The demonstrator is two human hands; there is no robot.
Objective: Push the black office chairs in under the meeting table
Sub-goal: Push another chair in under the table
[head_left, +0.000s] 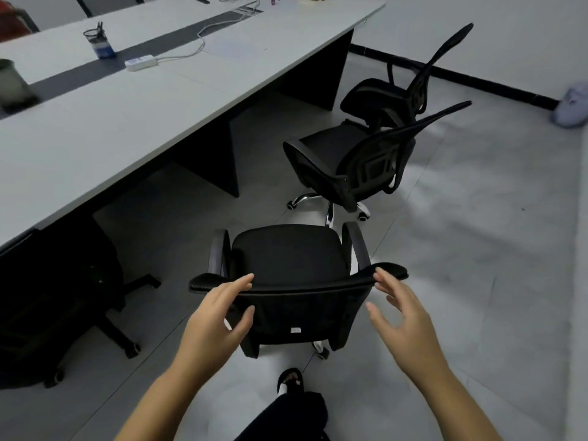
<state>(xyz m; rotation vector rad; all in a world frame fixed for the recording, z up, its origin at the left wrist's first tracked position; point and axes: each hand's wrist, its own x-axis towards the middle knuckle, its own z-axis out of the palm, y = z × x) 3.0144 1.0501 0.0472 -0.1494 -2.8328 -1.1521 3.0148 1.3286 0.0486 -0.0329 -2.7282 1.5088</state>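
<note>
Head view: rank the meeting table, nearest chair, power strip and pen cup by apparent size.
1. meeting table
2. nearest chair
3 and 4. power strip and pen cup look alike; not ranked.
The nearest chair gains from closeness to the camera.

Black mesh chairs [288,275]; grey table [95,122], dark centre strip [178,39].

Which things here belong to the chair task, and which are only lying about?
Job: near chair, middle chair, far chair, meeting table, left hand, right hand.
Lying about: power strip, pen cup.
</note>
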